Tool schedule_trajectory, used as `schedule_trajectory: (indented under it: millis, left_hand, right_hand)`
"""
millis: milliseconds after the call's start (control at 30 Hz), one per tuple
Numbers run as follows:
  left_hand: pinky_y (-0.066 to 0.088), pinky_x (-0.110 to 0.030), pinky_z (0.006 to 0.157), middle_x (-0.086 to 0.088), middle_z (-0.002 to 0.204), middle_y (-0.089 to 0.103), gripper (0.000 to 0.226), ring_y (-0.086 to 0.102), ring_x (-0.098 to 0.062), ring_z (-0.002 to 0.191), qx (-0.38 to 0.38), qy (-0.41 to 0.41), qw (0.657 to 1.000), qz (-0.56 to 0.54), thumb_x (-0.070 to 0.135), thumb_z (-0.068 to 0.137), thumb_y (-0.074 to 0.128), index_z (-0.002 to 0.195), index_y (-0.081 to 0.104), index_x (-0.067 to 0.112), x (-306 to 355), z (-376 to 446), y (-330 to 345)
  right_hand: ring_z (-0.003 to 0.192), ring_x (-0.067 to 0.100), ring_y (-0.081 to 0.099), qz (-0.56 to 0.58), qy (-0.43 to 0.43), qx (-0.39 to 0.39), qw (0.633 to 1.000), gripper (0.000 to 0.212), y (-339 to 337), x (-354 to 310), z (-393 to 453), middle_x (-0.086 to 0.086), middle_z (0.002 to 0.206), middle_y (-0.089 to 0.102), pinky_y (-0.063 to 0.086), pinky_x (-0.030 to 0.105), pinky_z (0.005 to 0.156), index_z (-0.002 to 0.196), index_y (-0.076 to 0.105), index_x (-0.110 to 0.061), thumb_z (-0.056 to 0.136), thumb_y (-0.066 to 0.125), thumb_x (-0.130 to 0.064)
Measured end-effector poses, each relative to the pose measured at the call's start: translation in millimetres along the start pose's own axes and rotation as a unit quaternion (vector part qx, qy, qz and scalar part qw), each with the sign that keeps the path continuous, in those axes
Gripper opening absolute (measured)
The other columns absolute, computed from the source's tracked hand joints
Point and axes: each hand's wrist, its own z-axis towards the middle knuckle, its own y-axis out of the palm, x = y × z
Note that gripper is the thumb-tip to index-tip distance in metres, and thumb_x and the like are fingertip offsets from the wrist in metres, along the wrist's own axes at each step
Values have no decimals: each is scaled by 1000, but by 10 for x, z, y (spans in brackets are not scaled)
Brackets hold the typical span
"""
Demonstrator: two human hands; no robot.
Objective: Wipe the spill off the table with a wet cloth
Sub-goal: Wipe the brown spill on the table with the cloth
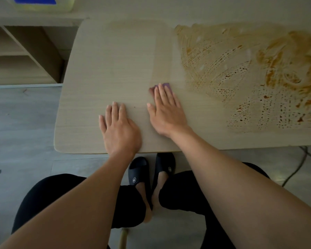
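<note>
A light wooden table (101,72) fills the upper middle of the head view. A wide orange-brown spill (250,74) is smeared over its right half. My right hand (166,112) lies flat with straight fingers on a purple cloth (164,85), which is almost wholly hidden beneath it; only a strip shows past my fingertips. A faintly damp streak runs from the cloth toward the table's far edge. My left hand (119,128) rests flat on the bare tabletop to the left of the cloth, near the front edge, holding nothing.
Wooden shelving (25,56) stands to the left of the table. A yellow and blue container (43,2) sits at the top left. My legs and black slippers (138,171) are under the front edge. A cable (298,169) lies on the floor at the right.
</note>
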Motion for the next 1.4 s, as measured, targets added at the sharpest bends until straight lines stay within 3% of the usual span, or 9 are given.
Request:
schedule_trajectory:
  millis: [133, 267, 400, 500, 667, 900, 1067, 1300, 1400]
  left_hand:
    - [-5, -36, 129, 4, 170, 22, 58, 6, -11, 158, -1, 2, 1000, -4, 30, 103, 24, 160, 33, 22, -39, 5, -2]
    - [-6, -36, 128, 5, 171, 20, 61, 3, -10, 158, -6, 3, 1000, -6, 30, 101, 21, 160, 31, 22, -39, -7, -2]
    - [-4, -40, 129, 3, 172, 16, 61, 1, -12, 158, -15, 2, 1000, 9, 30, 102, 20, 162, 27, 20, -9, -19, -10]
    - [-3, -42, 129, 1, 172, 16, 60, 1, -14, 159, -15, -1, 1000, 10, 28, 103, 22, 162, 27, 19, 8, -22, -7]
    - [-3, -43, 129, 0, 171, 17, 60, 2, -15, 159, -15, -1, 1000, 12, 28, 102, 23, 161, 28, 18, 18, -21, -6]
    - [-1, -43, 129, -2, 170, 22, 60, 6, -16, 159, -6, 3, 1000, 6, 28, 102, 25, 160, 33, 17, 8, -10, -7]
    - [-3, -40, 129, -1, 170, 23, 56, 7, -15, 159, 0, 6, 1000, 4, 26, 104, 27, 159, 34, 18, -18, -4, -4]
    - [-4, -39, 129, 2, 170, 22, 60, 6, -13, 158, -1, 9, 1000, -1, 29, 101, 23, 160, 33, 20, -31, -8, 13]
    - [-4, -40, 129, 2, 171, 20, 62, 3, -13, 158, -2, 6, 1000, 4, 30, 100, 20, 161, 31, 19, -14, -18, 7]
  right_hand:
    - [158, 10, -11, 8, -15, 0, 1000, 72, -27, 185, -119, -2, 173, -5, -8, 35, 128, 166, 2, -16, 105, 4, -55]
    - [155, 17, -22, 2, 74, 6, 997, 78, -97, 743, -352, -1, 169, -22, -11, 39, 126, 163, -12, -18, 100, -14, -63]
    - [156, 17, -20, -11, 154, 10, 988, 78, -229, 1195, -392, 2, 171, -17, -9, 42, 128, 164, -8, -14, 102, -7, -61]
    - [158, 17, -15, -21, 179, 20, 983, 77, -210, 1159, -293, 4, 172, -12, -8, 41, 128, 165, -3, -12, 104, 1, -58]
    - [156, 14, -20, -1, 103, 3, 995, 77, -137, 733, -89, -1, 171, -17, -11, 38, 126, 164, -7, -16, 102, -1, -60]
    - [158, 15, -11, 7, -34, -10, 999, 71, 43, -212, 220, 1, 173, -5, -6, 39, 128, 165, 1, -14, 106, 12, -52]
    - [158, 12, -8, 4, -79, -23, 997, 68, 29, -294, 411, -1, 174, -1, -5, 37, 128, 166, 6, -15, 108, 16, -50]
    - [157, 20, -18, 21, 85, 1, 996, 79, -133, 622, 319, 3, 171, -17, -9, 41, 127, 163, -9, -15, 100, -9, -62]
    - [157, 20, -18, 7, 153, 10, 988, 80, -224, 1073, 154, 4, 171, -18, -9, 41, 127, 163, -10, -14, 99, -9, -63]
